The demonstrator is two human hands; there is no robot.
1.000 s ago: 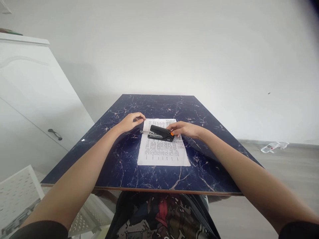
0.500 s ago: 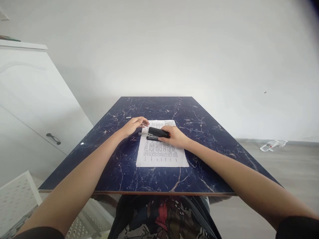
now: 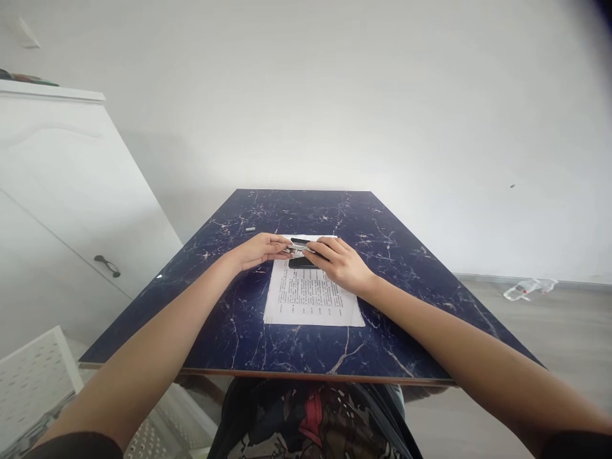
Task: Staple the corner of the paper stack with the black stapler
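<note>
The right hand (image 3: 342,262) is wrapped over a black plastic stapler (image 3: 301,261) with a silver metal magazine, its fingers curled around the body and clamped on it; the stapler sits over the far edge of a white printed paper sheet (image 3: 310,299), near the middle of the dark blue marble-patterned tabletop (image 3: 406,306); it looks hinged open, with black top, silver strip and black base showing as separate layers; whether the base rests on the paper cannot be told. The left hand (image 3: 261,250) comes in from the left side, its fingertips drawn together at the stapler's silver front end; whether they pinch the metal or only touch it is not clear; the two hands nearly meet over the stapler. The paper sheet lies flat, with lines of small print running across it; its near edge is well short of the tabletop's near edge. A small silver staple strip (image 3: 248,228) lies alone on the tabletop toward the far left corner, apart from the left hand. Beyond the tabletop's left edge stands a white cabinet (image 3: 57,191) with a dark curved handle (image 3: 107,265); below the near left corner is a white perforated panel (image 3: 33,376); past the right edge a clear plastic bottle (image 3: 526,288) lies on the grey floor by the wall.
</note>
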